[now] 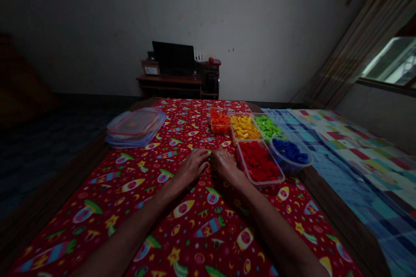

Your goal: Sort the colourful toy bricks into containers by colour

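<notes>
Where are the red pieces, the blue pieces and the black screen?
Red pieces [260,161]: head view, middle of the heap.
Blue pieces [290,150]: head view, middle of the heap.
Black screen [173,58]: head view, centre of its front.

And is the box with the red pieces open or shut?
Open: nothing covers the top of the clear box, and the red pieces inside show.

Matt red patterned cloth [195,212] lies at six o'clock, smooth translucent rounded plastic lids [136,125] at nine, and a smooth clear rectangular plastic tub [271,182] at four.
</notes>
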Demonstrator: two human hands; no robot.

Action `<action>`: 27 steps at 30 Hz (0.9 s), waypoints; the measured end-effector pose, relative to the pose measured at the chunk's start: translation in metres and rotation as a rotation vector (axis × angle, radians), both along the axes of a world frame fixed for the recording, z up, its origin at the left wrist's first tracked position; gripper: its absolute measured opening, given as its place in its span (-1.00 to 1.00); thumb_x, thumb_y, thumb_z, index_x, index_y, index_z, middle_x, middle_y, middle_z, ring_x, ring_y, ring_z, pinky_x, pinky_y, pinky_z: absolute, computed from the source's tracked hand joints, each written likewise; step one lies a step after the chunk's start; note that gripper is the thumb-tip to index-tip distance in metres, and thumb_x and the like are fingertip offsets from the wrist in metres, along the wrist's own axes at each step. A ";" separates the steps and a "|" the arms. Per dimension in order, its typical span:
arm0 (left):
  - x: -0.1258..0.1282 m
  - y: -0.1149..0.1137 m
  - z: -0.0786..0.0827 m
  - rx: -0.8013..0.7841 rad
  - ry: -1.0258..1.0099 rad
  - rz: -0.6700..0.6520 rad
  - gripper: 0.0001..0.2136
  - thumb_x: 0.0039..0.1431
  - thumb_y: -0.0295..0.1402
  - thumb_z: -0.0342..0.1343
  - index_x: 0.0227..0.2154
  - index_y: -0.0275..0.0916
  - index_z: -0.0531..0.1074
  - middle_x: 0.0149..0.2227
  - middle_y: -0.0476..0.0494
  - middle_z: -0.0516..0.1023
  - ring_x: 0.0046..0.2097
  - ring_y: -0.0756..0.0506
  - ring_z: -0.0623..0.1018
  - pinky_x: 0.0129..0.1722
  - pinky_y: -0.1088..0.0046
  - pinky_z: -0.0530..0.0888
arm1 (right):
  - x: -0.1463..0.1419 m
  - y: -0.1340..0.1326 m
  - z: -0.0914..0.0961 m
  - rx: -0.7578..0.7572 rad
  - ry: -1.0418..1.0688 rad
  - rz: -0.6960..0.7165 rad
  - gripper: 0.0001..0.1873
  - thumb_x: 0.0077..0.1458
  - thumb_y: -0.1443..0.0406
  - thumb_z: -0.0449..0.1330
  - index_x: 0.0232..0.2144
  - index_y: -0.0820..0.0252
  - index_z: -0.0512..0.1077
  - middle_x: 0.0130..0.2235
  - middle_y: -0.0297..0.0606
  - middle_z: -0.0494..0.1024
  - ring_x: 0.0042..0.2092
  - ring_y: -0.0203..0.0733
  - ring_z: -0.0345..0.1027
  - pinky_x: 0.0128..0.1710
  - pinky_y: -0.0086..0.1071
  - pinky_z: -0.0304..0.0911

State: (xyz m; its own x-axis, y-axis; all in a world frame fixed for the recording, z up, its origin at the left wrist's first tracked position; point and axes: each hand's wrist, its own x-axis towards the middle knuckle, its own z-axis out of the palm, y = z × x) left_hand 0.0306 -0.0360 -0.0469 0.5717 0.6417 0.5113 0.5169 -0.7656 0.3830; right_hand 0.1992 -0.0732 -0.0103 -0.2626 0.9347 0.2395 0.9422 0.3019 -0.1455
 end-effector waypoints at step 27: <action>0.001 0.000 0.007 -0.205 -0.100 0.166 -0.77 0.10 -0.43 -0.01 -0.21 -0.21 0.48 -0.20 -0.14 0.60 -0.17 -0.12 0.56 -0.12 0.31 0.49 | 0.006 0.013 -0.021 0.136 0.105 0.317 -0.82 0.09 0.49 0.06 -0.30 0.14 0.32 -0.32 -0.30 0.36 -0.24 -0.18 0.20 -0.04 -0.24 0.20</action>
State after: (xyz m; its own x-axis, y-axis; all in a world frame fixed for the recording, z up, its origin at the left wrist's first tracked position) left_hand 0.0314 -0.0362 -0.0395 0.4031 0.8184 0.4095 0.5808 -0.5746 0.5766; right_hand 0.2055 -0.0607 -0.0312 -0.5015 0.7689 0.3967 0.7810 0.5996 -0.1749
